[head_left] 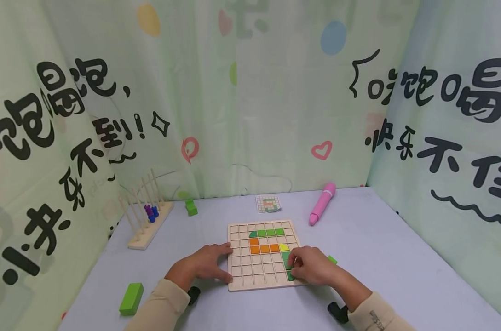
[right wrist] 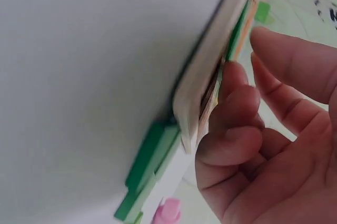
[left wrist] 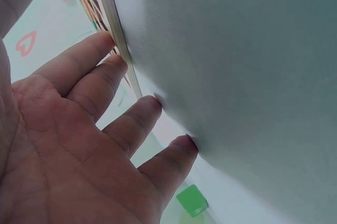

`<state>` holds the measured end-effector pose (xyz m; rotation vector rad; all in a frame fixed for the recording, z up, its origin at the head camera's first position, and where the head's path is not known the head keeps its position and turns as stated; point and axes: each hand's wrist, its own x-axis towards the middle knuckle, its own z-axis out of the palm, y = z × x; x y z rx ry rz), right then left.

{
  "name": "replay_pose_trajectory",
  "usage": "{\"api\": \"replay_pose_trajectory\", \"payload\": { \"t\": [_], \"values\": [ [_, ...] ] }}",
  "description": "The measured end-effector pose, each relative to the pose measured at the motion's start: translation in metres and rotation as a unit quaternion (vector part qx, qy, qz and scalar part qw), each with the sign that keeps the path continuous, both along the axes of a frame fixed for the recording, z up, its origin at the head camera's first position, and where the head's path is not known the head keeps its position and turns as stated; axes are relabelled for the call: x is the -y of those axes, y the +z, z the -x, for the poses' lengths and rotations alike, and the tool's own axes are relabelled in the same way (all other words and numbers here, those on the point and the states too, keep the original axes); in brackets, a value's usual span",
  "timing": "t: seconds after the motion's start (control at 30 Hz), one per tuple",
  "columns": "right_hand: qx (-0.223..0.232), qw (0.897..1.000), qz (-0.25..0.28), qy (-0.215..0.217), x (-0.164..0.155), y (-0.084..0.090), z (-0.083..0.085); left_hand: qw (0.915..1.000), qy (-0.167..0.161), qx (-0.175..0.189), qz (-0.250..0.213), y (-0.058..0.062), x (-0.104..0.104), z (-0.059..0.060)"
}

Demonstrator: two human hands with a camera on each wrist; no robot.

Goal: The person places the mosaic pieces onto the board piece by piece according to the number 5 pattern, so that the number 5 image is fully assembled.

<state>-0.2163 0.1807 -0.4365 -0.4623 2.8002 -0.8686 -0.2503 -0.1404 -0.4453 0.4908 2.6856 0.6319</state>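
Observation:
A light wooden grid board [head_left: 258, 269] lies on the table between both hands. Set into it are orange tiles [head_left: 264, 248], a yellow tile [head_left: 284, 247], a row of green tiles [head_left: 271, 232] and darker green tiles [head_left: 285, 255] down the right side. My left hand [head_left: 204, 263] rests at the board's left edge, its fingers spread and fairly straight. At the right edge, over the darker green tiles, is my right hand [head_left: 312, 265] with several fingers bent. In the right wrist view a fingertip meets the tiles, and nothing shows between thumb and fingers.
Green blocks [head_left: 332, 260] lie just beyond the right hand. A wooden stand with upright rods [head_left: 144, 232] and a few beads is at the back left. Elsewhere are a pattern card [head_left: 268, 203], a pink marker [head_left: 322, 204] and green blocks [head_left: 131, 299]. Printed curtains surround the table.

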Motion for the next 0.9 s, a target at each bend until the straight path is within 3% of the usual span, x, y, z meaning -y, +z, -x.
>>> {"api": "replay_pose_trajectory", "payload": {
  "t": [0.17, 0.4, 0.6, 0.9],
  "values": [
    [0.011, 0.999, 0.026, -0.045, -0.017, 0.006, 0.003, 1.0, 0.005, 0.005, -0.002, -0.001, -0.001, -0.001],
    [0.017, 0.995, 0.012, -0.097, -0.046, 0.005, 0.008, 1.0, 0.003, 0.004, -0.001, 0.0, 0.0, 0.0],
    [0.014, 0.995, -0.01, -0.096, -0.059, -0.001, 0.009, 1.0, 0.002, 0.004, 0.001, 0.001, 0.0, -0.001],
    [0.014, 0.995, -0.051, -0.083, -0.054, -0.005, 0.007, 1.0, -0.001, 0.002, -0.002, 0.002, 0.001, -0.001]
  ]
}}
